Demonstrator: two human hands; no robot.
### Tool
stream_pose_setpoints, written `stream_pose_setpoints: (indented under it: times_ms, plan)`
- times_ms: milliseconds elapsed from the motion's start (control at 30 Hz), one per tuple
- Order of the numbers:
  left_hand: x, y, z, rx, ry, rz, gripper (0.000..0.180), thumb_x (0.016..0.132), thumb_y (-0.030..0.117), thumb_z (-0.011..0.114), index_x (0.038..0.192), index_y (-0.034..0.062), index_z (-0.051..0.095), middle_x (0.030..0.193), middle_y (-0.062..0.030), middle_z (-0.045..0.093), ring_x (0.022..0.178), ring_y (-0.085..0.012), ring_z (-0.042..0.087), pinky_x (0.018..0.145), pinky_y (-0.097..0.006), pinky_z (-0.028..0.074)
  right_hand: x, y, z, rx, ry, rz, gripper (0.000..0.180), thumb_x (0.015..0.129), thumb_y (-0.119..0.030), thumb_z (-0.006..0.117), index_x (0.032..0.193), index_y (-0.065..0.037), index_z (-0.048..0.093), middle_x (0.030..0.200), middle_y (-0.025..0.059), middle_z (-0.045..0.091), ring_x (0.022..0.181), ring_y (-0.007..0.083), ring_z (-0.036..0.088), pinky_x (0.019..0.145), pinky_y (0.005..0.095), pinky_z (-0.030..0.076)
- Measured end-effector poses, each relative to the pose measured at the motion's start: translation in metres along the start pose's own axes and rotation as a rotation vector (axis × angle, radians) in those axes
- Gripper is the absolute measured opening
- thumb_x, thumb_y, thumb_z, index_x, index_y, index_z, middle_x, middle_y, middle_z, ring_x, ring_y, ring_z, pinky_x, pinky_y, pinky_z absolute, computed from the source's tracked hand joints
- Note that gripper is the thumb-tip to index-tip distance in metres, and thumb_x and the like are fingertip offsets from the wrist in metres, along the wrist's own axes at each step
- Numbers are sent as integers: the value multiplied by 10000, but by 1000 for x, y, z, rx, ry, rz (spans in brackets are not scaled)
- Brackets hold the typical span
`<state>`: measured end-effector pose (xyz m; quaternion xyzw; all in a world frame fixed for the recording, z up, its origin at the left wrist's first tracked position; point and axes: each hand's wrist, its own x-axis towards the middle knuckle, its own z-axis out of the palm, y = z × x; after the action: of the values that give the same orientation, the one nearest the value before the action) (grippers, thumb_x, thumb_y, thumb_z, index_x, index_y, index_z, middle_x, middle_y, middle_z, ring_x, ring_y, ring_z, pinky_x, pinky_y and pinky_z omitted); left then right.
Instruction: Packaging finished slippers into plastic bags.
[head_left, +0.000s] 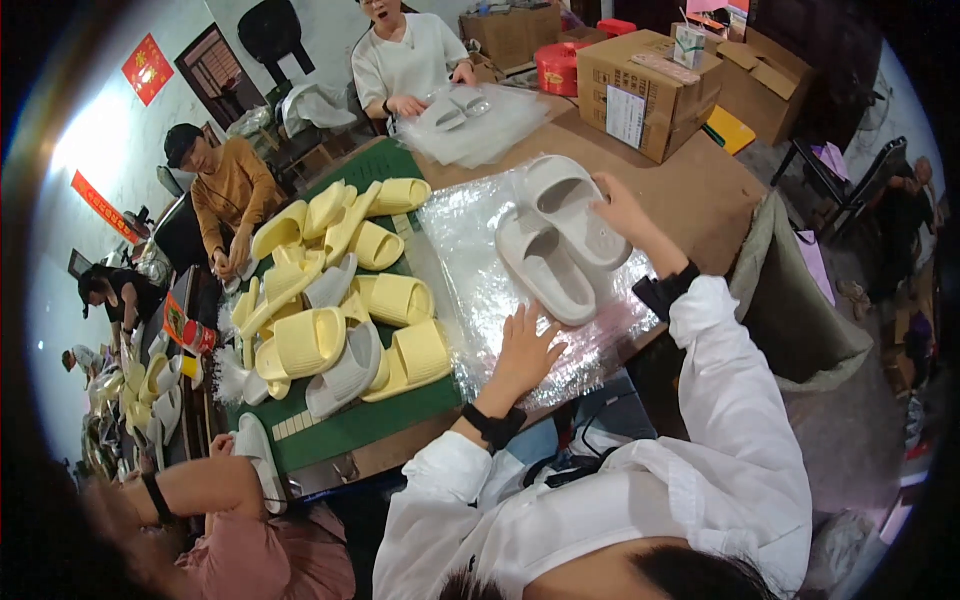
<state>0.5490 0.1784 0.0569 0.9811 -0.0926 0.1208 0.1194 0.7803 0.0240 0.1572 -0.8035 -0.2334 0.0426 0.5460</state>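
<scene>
A pair of light grey slide slippers lies side by side on clear plastic bags (462, 285), toes pointing away from me. My right hand (622, 212) grips the outer edge of the right slipper (560, 190). Just below the heel of the left slipper (568, 298), my left hand (525, 348) rests on the plastic with its fingers spread, holding nothing. To the left, yellow slippers (308, 340) are heaped with a few grey slippers (348, 372) on a green mat (335, 435).
Across the table, a person (410, 60) handles grey slippers on plastic bags (475, 140). A cardboard box (640, 95) stands at the far right. On the left, a person in mustard (238, 190) and one in pink (255, 545) sit close to the table. A cloth sack (790, 300) hangs at the right edge.
</scene>
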Motion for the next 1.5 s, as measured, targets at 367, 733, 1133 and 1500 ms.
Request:
stream_pose_setpoints:
  times_ms: [367, 733, 1133, 1500]
  plan:
    - [-12, -4, -1, 125, -45, -132, 264, 887, 265, 525, 1125, 205, 622, 1360, -210, 402, 1283, -405, 329, 1038, -605, 221, -15, 55, 15, -551, 28, -30, 378, 797, -164, 648, 1153, -91, 547, 1143, 258, 558, 1023, 362, 572, 836, 400, 458]
    - [1, 4, -6, 166, 34, -99, 408, 861, 294, 553, 1169, 26, 572, 1264, -189, 511, 1216, -348, 432, 1008, -509, 308, -19, 32, 86, -647, -285, -84, 519, 802, -344, 616, 1253, -103, 529, 1264, 255, 459, 1187, 404, 448, 989, 444, 365]
    - [2, -40, -30, -117, -87, 80, 364, 753, 235, 636, 1110, 165, 648, 1239, -160, 529, 1041, -357, 532, 849, -444, 450, -124, -13, -46, 439, -405, 151, 582, 841, -120, 630, 1348, 47, 399, 1354, 108, 454, 1236, 172, 407, 1057, 298, 283]
    - [26, -28, -58, -398, 241, -248, 175, 887, 158, 499, 928, 46, 628, 774, -193, 632, 745, -389, 598, 671, -462, 465, -189, 7, -118, 414, -516, 303, 614, 701, -25, 747, 1262, 15, 503, 1179, 40, 594, 1071, 129, 531, 950, 309, 405]
